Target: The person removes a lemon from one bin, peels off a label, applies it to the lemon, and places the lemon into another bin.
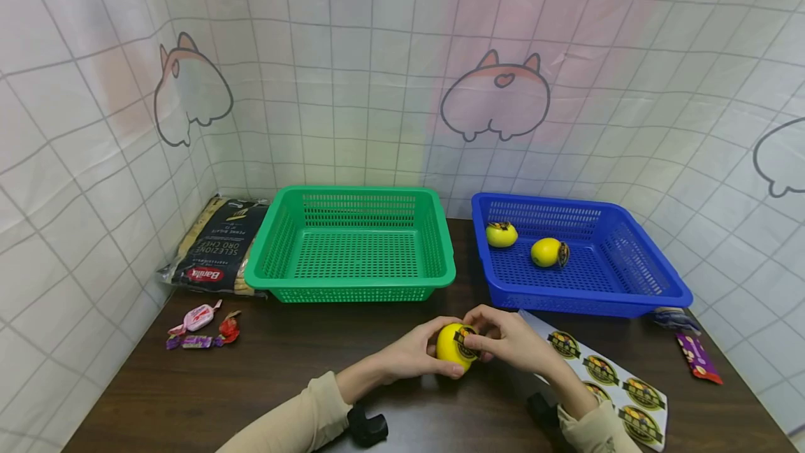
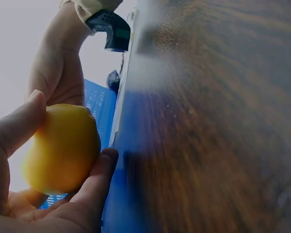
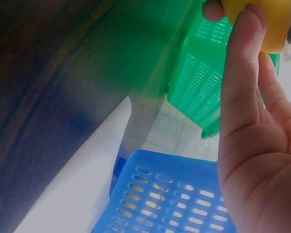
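The left hand (image 1: 418,355) curls round a smooth, round yellow fruit (image 1: 454,345) just above the near middle of the dark wooden worktop (image 1: 251,383). The right hand (image 1: 512,341) pinches a round sticker (image 1: 467,341) against its right side. Two like fruits lie in the perforated blue plastic basket (image 1: 654,292), far right.

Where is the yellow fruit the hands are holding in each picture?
Head view: the yellow fruit sits low in the middle, held between the left hand and right hand.
Left wrist view: the fruit is at lower left, in the left hand's fingers.
Right wrist view: only its edge shows at the top right corner.
Shared landmark: the blue basket.
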`<state>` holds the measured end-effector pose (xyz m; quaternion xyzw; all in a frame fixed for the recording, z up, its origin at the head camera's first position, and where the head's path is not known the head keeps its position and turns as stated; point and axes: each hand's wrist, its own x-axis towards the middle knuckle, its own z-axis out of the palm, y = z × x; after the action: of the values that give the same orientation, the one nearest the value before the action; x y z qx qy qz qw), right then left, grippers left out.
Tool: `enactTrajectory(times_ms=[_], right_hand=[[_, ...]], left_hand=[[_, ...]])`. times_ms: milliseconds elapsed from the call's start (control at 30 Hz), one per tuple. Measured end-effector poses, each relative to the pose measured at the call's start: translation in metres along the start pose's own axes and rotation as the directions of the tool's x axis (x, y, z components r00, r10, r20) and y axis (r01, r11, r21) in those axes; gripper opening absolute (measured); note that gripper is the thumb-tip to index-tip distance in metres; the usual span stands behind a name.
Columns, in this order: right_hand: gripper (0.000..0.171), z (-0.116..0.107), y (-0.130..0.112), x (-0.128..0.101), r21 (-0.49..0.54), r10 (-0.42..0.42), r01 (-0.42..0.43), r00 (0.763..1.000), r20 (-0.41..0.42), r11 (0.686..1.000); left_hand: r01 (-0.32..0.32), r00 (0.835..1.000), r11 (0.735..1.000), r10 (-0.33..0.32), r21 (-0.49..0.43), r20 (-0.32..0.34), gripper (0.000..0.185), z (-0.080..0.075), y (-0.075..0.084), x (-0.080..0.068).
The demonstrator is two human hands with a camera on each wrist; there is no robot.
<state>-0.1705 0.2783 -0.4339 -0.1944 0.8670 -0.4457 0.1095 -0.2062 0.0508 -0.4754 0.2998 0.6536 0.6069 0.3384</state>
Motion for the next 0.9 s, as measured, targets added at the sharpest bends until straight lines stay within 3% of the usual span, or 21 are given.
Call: enactTrajectory(times_ms=[200, 367, 500, 900], right_hand=[[0.03, -0.0007, -0.0008, 0.0, 0.03, 0.011, -0.011, 1.0, 0.009, 0.999], [0.031, 0.0, -0.0015, -0.0007, 0.042, 0.007, -0.007, 1.0, 0.011, 0.999], [0.03, 0.0017, -0.0015, -0.001, 0.044, 0.002, -0.003, 1.0, 0.014, 0.999], [0.028, 0.0068, 0.0004, 0.0014, 0.024, -0.053, 0.053, 0.999, -0.004, 0.998]], left_hand=[[0.006, 1.0, 0.999, -0.005, -0.04, 0.029, 0.064, 0.0008, 0.0027, -0.0009], [0.069, 0.996, 0.992, -0.063, -0.103, 0.056, 0.062, 0.0022, 0.0061, -0.0041], [0.094, 0.995, 0.991, -0.091, -0.095, 0.034, 0.055, 0.0028, 0.0061, -0.0046], [0.069, 0.997, 0.996, -0.071, -0.05, -0.036, 0.043, 0.0027, 0.0037, -0.0007]])
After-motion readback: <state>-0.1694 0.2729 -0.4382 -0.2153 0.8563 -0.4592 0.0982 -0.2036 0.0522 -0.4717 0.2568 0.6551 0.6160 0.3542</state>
